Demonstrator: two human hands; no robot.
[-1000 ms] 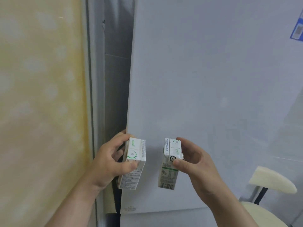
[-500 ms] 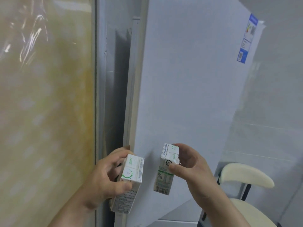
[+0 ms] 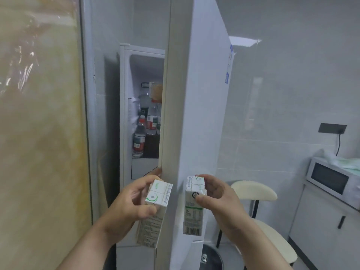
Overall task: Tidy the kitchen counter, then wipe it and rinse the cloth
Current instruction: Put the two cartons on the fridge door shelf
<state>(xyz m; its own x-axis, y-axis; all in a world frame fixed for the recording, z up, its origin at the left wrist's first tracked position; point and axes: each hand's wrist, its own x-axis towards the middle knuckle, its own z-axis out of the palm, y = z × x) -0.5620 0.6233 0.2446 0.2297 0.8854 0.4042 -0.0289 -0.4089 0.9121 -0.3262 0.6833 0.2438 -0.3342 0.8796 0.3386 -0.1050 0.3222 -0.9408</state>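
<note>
Holding steady at the fridge door [image 3: 196,114], both hands carry cartons; the left hand [image 3: 128,207] has its grip wrapped round a white carton [image 3: 155,209], thumb pressed on the front face, fingertips touching the door's inner edge; the right hand [image 3: 218,199] pinches a second carton [image 3: 193,203] just right of that edge, thumb on its top corner, barcode low on its side; the door stands ajar, and left of it, inside, bottles [image 3: 145,125] stand on the shelves; right of the door sit a cream chair [image 3: 255,191] and, further right, a microwave [image 3: 331,178].
</note>
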